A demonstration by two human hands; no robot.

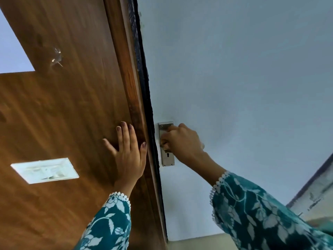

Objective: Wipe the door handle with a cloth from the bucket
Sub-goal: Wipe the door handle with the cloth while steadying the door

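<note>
A steel handle plate (168, 158) with a keyhole is fixed on the pale blue door (234, 69), close to the door's left edge. My right hand (182, 141) is closed around the lever of the door handle, which is mostly hidden under my fingers. I see no cloth in that hand. My left hand (128, 152) lies flat with its fingers spread on the brown wooden panel (63, 105), just left of the dark door edge. Neither a cloth nor a bucket is in view.
A white rectangular plate (45, 170) sits on the wooden panel at the lower left. A small metal fitting (56, 58) sticks out of the wood higher up. A grey surface with a dark edge (313, 193) shows at the lower right.
</note>
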